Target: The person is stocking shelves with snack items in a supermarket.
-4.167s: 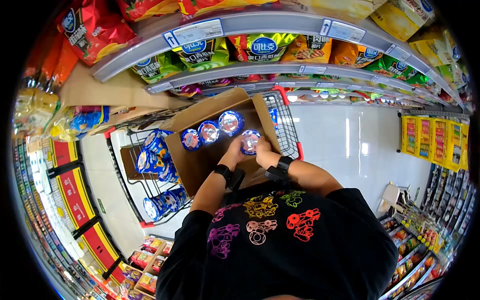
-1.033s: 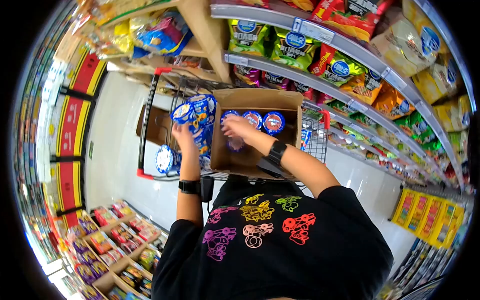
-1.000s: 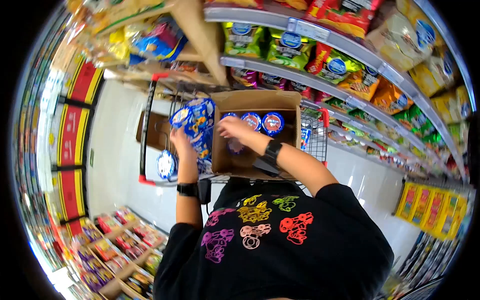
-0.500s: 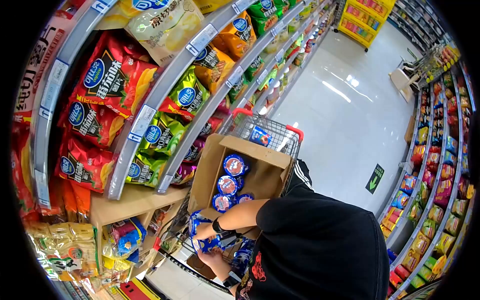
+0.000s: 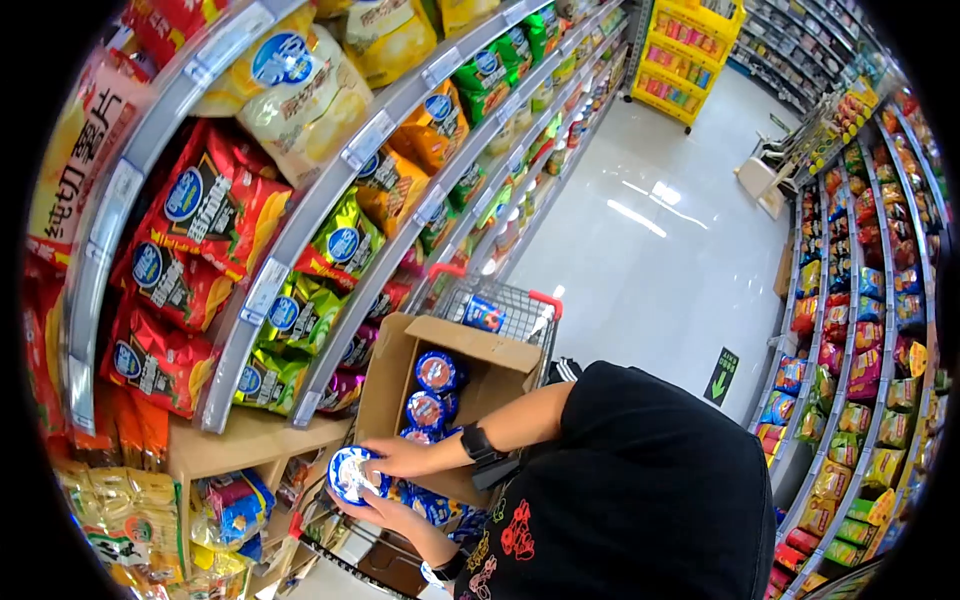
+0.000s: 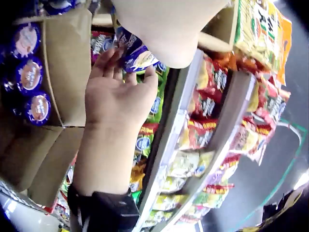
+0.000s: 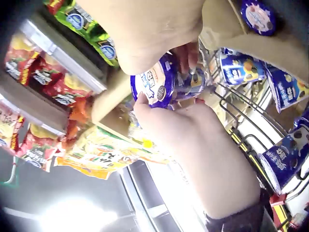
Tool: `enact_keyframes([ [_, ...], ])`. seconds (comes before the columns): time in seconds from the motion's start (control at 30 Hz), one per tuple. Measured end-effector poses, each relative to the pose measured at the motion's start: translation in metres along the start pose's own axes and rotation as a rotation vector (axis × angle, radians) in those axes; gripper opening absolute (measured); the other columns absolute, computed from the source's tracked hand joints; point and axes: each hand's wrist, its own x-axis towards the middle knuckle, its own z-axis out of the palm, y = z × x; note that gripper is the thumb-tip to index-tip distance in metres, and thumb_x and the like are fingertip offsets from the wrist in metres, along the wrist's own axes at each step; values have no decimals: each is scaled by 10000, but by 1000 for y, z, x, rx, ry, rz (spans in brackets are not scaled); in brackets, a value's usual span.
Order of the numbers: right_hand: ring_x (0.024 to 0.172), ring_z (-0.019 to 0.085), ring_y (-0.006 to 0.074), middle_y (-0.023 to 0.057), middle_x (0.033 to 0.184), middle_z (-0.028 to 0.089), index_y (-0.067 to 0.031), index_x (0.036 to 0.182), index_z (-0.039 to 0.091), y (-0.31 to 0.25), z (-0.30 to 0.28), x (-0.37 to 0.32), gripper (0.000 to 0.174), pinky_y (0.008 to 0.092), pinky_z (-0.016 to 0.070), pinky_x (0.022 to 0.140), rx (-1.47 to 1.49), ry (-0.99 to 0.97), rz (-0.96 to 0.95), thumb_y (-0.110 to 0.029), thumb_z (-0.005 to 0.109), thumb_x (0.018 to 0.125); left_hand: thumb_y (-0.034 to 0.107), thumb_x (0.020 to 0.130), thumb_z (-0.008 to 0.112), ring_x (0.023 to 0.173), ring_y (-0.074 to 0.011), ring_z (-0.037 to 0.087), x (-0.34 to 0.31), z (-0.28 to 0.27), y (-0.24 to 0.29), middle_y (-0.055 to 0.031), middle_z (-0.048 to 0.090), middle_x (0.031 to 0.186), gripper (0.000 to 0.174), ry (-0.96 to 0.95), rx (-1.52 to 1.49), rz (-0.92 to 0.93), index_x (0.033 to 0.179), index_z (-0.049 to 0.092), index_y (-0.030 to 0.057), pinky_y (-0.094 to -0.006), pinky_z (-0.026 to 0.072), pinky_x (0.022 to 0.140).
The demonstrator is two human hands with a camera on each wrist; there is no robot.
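Note:
Both hands hold a blue snack cup (image 5: 348,472) with a shiny round lid, beside the carton's near left end. My right hand (image 5: 400,457) grips its upper side, and my left hand (image 5: 385,508) grips it from below. In the right wrist view the cup's lid (image 7: 155,83) shows a dark cookie picture, with the left thumb at its edge. The left wrist view has the cup (image 6: 144,59) at the right hand's fingertips. A cardboard carton (image 5: 485,342) in the cart holds several matching cups (image 5: 436,371) in a row. More blue cups (image 5: 432,506) lie beside it, partly hidden by the arms.
The wire shopping cart (image 5: 520,318) carries the carton, with another blue cup (image 5: 484,313) at its far end. Shelves of chip bags (image 5: 215,205) run along the left. A wooden display (image 5: 265,440) stands close by the hands. White floor (image 5: 640,220) stretches ahead, with a yellow rack (image 5: 680,60) beyond.
My hands move from a cup inside the carton to the cups beside it; one cup is now lifted between both hands. The head view has swung round toward the shelves and aisle.

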Motion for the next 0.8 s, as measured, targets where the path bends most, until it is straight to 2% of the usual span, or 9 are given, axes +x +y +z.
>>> enact_keyframes([
  [0.13,657,545,83,48,895,599,-47,1241,392,-48,-70,-29,432,237,461,565,-69,159,-215,-188,515,851,170,838,466,1161,-281,372,7,55,31,-171,350,1301,483,-219,118,499,1277,341,11,-386,305,966],
  [0.17,666,539,83,46,896,599,-44,1237,398,-36,-85,-25,418,240,461,562,9,192,-347,-165,509,852,249,839,476,1175,-293,360,7,70,34,-181,335,1309,519,-274,32,489,1274,338,2,-397,275,983],
  [0.2,690,537,81,37,895,596,-46,1233,402,-84,-105,-51,415,230,460,578,28,190,-97,-148,516,846,328,839,486,1189,-306,347,5,86,37,-190,321,1317,568,-319,-46,472,1271,336,-8,-408,245,1000],
  [0.27,750,529,71,34,975,548,-48,1212,428,-64,-139,-51,419,203,452,604,145,240,-271,-124,558,821,366,819,512,1193,-288,345,0,118,51,-178,321,1321,621,-488,-209,350,1274,330,-15,-388,251,999],
  [0.33,797,528,78,36,1022,523,-59,1186,442,-128,-168,-87,375,208,462,610,18,281,-196,-101,541,826,376,806,525,1200,-259,340,-13,144,84,-164,327,1320,649,-561,-259,223,1277,321,-21,-365,252,1001],
  [0.4,799,533,84,32,1009,498,-71,1118,426,-133,-187,-93,327,200,480,578,316,287,-151,-69,543,813,322,824,499,1201,-236,342,-17,167,89,-151,337,1313,607,-693,-373,227,1285,303,-19,-341,256,1002],
  [0.53,958,513,134,97,1111,469,-56,1198,345,-135,-229,-104,425,236,492,670,224,196,-216,-62,527,814,245,859,441,1197,-216,348,-33,199,105,-130,349,1305,518,-784,-507,126,1287,301,-10,-325,267,997],
  [0.63,1034,474,158,97,1154,451,-46,1240,311,-139,-240,-108,470,261,453,801,401,181,-62,-43,509,813,223,849,443,1160,-201,384,-37,212,94,-123,391,1262,484,-775,-490,65,1265,340,-1,-311,282,982],
  [0.8,797,604,222,124,1072,506,-82,1262,279,-117,-242,-89,477,317,545,612,424,88,118,-59,474,828,108,821,427,1085,-188,440,-46,210,56,-116,456,1190,431,-543,-377,-138,1239,385,17,-286,341,921],
])
